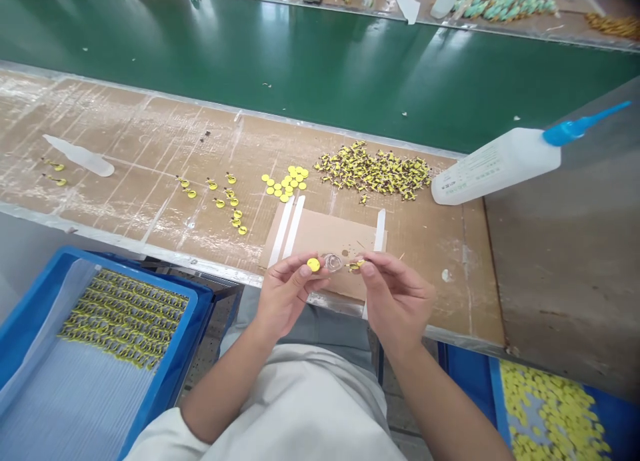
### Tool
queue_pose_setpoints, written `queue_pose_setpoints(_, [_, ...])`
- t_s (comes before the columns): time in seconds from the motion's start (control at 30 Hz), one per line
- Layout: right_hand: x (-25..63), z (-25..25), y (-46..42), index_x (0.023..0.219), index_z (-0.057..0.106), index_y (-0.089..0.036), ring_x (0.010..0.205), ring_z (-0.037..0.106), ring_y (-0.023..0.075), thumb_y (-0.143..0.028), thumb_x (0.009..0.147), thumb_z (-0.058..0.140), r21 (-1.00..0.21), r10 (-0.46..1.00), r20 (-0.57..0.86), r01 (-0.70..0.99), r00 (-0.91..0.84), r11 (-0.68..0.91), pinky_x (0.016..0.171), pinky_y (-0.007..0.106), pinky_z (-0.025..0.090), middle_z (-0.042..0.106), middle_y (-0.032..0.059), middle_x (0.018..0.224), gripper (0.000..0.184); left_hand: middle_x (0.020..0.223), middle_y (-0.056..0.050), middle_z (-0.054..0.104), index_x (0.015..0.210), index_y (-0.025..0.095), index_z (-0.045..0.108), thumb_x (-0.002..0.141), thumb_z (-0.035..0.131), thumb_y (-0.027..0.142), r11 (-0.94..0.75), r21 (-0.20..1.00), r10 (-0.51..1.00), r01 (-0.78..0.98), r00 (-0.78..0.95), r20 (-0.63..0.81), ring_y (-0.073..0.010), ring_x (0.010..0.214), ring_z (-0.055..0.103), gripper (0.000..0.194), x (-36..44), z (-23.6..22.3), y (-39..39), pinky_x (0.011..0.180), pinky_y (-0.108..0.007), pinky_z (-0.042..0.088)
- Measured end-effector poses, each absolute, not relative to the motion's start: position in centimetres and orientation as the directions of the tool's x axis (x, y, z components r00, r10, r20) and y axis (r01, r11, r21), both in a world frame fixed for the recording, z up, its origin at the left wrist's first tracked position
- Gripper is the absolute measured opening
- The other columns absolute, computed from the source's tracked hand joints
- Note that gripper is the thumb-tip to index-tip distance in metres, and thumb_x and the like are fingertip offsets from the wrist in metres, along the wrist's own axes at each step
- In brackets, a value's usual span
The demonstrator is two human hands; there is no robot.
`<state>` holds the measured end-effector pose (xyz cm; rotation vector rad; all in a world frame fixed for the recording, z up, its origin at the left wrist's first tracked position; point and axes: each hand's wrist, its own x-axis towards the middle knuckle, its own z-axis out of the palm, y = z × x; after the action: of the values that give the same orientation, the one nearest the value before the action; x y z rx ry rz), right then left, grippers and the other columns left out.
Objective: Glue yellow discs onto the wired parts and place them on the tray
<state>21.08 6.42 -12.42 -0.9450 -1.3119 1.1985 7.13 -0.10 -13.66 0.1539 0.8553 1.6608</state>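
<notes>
My left hand (287, 291) pinches a round yellow disc (313, 265) between thumb and fingers, its flat face turned up. Opposite it, my right hand (397, 294) grips a small yellow-and-dark figure piece (356, 265) at the fingertips; its details are too small to make out. The two pieces are apart. Between my hands a clear round dish (333, 262) rests on a cardboard sheet (330, 229). Beyond the sheet lie several loose yellow discs (291, 181) and a heap of small yellow-and-dark figure pieces (375, 172).
Several disc-and-figure pieces (233, 198) lie left of the sheet. A white bottle with a blue nozzle (500, 164) leans at the right by a metal panel (570, 248). Blue trays (187, 314) flank me below the table edge. A green belt (300, 61) runs behind.
</notes>
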Motion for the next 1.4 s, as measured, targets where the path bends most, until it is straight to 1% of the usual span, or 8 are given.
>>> queue_pose_setpoints(0.2, [20.0, -10.3, 5.1, 0.099, 0.075, -0.026, 0.088, 0.072, 0.0202, -0.015, 0.087, 0.07, -0.94, 0.93, 0.326, -0.166, -0.171, 0.299, 0.085, 0.041, 0.061, 0.075, 0.0045, 0.096, 0.018, 0.096, -0.007, 0.079, 0.098, 0.021, 0.079, 0.077, 0.082, 0.028, -0.016, 0.569, 0.903, -0.822, -0.256, -0.345, -0.0149, 0.082, 0.075, 0.023, 8.9, -11.8, -0.5, 0.079, -0.022, 0.061])
queue_pose_setpoints(0.37, [20.0, -10.0, 5.0, 0.099, 0.075, -0.024, 0.086, 0.073, 0.0193, -0.011, 0.085, 0.07, -0.92, 0.905, 0.391, -0.098, -0.167, 0.379, 0.084, 0.039, 0.062, 0.075, 0.0048, 0.095, 0.02, 0.098, -0.006, 0.079, 0.099, 0.021, 0.079, 0.08, 0.079, 0.027, -0.034, 0.562, 0.91, -0.826, -0.258, -0.324, -0.0136, 0.084, 0.075, 0.02, 9.2, -11.1, -0.9, 0.081, -0.02, 0.06])
queue_pose_setpoints(0.57, [20.1, -9.8, 5.1, 0.099, 0.075, -0.024, 0.085, 0.071, 0.0192, -0.01, 0.084, 0.07, -0.888, 0.87, 0.457, -0.037, -0.183, 0.459, 0.08, 0.039, 0.063, 0.075, 0.0051, 0.092, 0.02, 0.099, -0.007, 0.079, 0.101, 0.021, 0.079, 0.081, 0.078, 0.027, -0.024, 0.593, 0.919, -0.805, -0.251, -0.303, -0.017, 0.084, 0.076, 0.021, 9.1, -11.1, -1.1, 0.084, -0.028, 0.062])
queue_pose_setpoints(0.73, [20.2, -9.7, 5.2, 0.1, 0.075, -0.023, 0.084, 0.072, 0.0197, -0.01, 0.084, 0.07, -0.876, 0.856, 0.477, -0.023, -0.201, 0.482, 0.078, 0.039, 0.063, 0.075, 0.0058, 0.091, 0.021, 0.099, -0.007, 0.079, 0.101, 0.02, 0.079, 0.081, 0.078, 0.027, -0.026, 0.587, 0.92, -0.809, -0.249, -0.302, -0.016, 0.084, 0.076, 0.021, 9.0, -11.0, -1.1, 0.081, -0.024, 0.062])
queue_pose_setpoints(0.87, [20.3, -9.8, 5.2, 0.101, 0.075, -0.024, 0.083, 0.072, 0.0196, -0.006, 0.082, 0.071, -0.856, 0.833, 0.509, -0.027, -0.216, 0.516, 0.077, 0.038, 0.064, 0.075, 0.0051, 0.092, 0.027, 0.099, -0.006, 0.079, 0.1, 0.021, 0.079, 0.081, 0.079, 0.026, -0.031, 0.581, 0.921, -0.814, -0.249, -0.3, -0.0145, 0.083, 0.076, 0.02, 9.0, -10.9, -1.1, 0.079, -0.02, 0.061])
queue_pose_setpoints(1.07, [20.2, -9.7, 5.3, 0.103, 0.075, -0.025, 0.084, 0.072, 0.0192, -0.003, 0.081, 0.07, -0.841, 0.814, 0.532, -0.03, -0.233, 0.541, 0.076, 0.037, 0.064, 0.075, 0.0042, 0.093, 0.03, 0.099, -0.006, 0.079, 0.098, 0.021, 0.08, 0.08, 0.079, 0.027, -0.038, 0.594, 0.923, -0.803, -0.257, -0.288, -0.0149, 0.084, 0.076, 0.019, 9.0, -10.7, -1.1, 0.081, -0.021, 0.061])
queue_pose_setpoints(1.27, [20.2, -9.8, 5.3, 0.104, 0.075, -0.027, 0.084, 0.072, 0.019, -0.005, 0.081, 0.071, -0.837, 0.809, 0.533, -0.01, -0.248, 0.548, 0.075, 0.035, 0.065, 0.075, 0.0033, 0.094, 0.032, 0.1, -0.008, 0.079, 0.098, 0.022, 0.08, 0.08, 0.079, 0.028, -0.032, 0.616, 0.915, -0.787, -0.271, -0.298, -0.019, 0.087, 0.076, 0.02, 9.0, -10.8, -1.2, 0.083, -0.028, 0.063])
queue_pose_setpoints(1.4, [20.3, -9.8, 5.3, 0.104, 0.075, -0.027, 0.083, 0.072, 0.0184, -0.005, 0.081, 0.071, -0.831, 0.808, 0.539, 0.004, -0.24, 0.556, 0.075, 0.034, 0.064, 0.075, 0.0028, 0.093, 0.032, 0.102, -0.008, 0.079, 0.098, 0.022, 0.08, 0.08, 0.079, 0.028, -0.034, 0.617, 0.916, -0.786, -0.272, -0.296, -0.0191, 0.089, 0.076, 0.019, 9.0, -10.8, -1.2, 0.083, -0.027, 0.062])
